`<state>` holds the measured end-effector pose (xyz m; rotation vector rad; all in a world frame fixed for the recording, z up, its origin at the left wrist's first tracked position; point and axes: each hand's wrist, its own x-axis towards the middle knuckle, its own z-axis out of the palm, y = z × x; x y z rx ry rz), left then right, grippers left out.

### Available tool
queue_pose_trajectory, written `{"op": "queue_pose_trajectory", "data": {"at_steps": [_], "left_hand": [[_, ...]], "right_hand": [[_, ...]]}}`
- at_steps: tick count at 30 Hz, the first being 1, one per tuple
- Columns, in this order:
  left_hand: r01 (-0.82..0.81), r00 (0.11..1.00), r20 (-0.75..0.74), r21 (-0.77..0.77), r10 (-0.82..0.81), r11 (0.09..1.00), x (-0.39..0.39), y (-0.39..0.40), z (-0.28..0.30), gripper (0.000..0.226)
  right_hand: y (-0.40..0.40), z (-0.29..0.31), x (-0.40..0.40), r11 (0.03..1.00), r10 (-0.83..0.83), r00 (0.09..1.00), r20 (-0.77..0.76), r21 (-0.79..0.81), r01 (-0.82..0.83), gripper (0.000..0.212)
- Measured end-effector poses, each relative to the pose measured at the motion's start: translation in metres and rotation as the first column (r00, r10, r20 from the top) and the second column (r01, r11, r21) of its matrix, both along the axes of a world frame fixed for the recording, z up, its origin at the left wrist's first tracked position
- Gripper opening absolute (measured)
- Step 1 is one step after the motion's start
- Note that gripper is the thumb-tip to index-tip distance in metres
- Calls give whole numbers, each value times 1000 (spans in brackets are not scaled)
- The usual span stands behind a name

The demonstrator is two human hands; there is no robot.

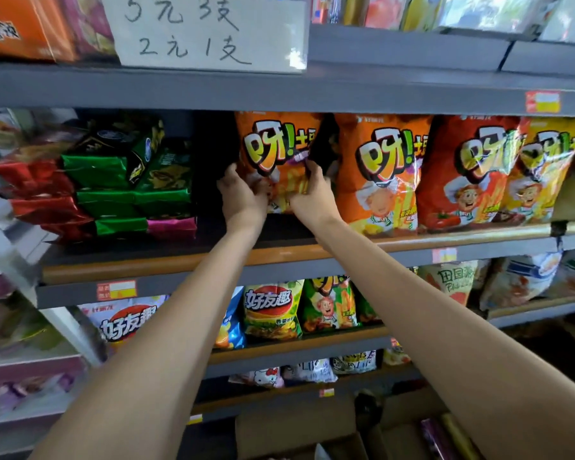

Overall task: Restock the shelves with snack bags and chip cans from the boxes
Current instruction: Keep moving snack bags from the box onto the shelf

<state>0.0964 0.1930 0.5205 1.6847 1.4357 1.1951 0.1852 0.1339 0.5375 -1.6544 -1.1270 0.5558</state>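
We hold an orange snack bag [276, 161] upright on the shelf [312, 252].
Our left hand [243, 194] and right hand [312, 194] grip its lower corners, beside matching bags [382, 174].

A small shop: grey metal shelves [312, 91] fill the frame, lined with rows of snack bags [382, 174]. Price tags [117, 290] sit on the shelf edges, and a handwritten price sign [210, 31] hangs at the upper left.
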Motion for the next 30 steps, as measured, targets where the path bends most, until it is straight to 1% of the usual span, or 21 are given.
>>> {"op": "queue_pose_trajectory", "data": {"at_steps": [2,4,7,10,12,13,15,16,18,20,23,24,26,28,30], "left_hand": [[20,999,-50,76,-16,997,-4,-16,-3,48],[54,996,-80,118,-45,992,-7,-30,-4,44],[21,998,-57,175,-11,984,-11,-55,3,37],[10,1000,-24,323,-2,946,-14,-96,-6,28],[42,999,-14,391,-40,919,-14,-126,-30,26],[66,998,-29,408,-59,911,-11,-140,-48,25],[118,992,-85,395,-92,911,-2,-164,-96,25],[150,986,-126,356,-111,922,2,-176,-126,24],[213,963,-207,192,-172,958,5,-204,-191,24],[241,934,-273,10,-229,970,-2,-230,-258,26],[157,896,-383,-200,-225,967,-28,-252,-351,29],[109,880,-419,-281,-224,954,-37,-255,-379,30],[41,851,-456,-436,-260,899,-54,-260,-431,31],[6,809,-493,-537,-320,844,-67,-264,-476,34],[6,765,-522,-580,-378,814,-78,-264,-518,35]], "right_hand": [[-10,-5,4,999,30,998,53,-35,-28,66],[-19,-8,8,998,43,995,93,-49,-39,63],[-40,-4,11,997,63,993,99,-40,-59,56],[-74,-2,19,993,102,984,148,40,-109,47],[-107,-18,30,993,98,962,256,41,-113,42],[-125,-36,37,994,103,946,308,11,-112,41],[-162,-90,53,987,145,930,339,-119,-110,42],[-179,-123,61,969,177,928,328,-224,-105,43],[-210,-196,77,881,237,935,264,-463,-93,41],[-237,-267,92,793,230,951,206,-607,-60,35],[-266,-355,99,673,209,966,152,-739,-30,35],[-272,-382,97,635,223,966,133,-772,-40,34],[-277,-431,86,564,274,958,85,-821,-88,35],[-278,-480,72,509,294,955,33,-851,-127,34],[-275,-534,54,477,281,960,-4,-867,-144,34]]}}
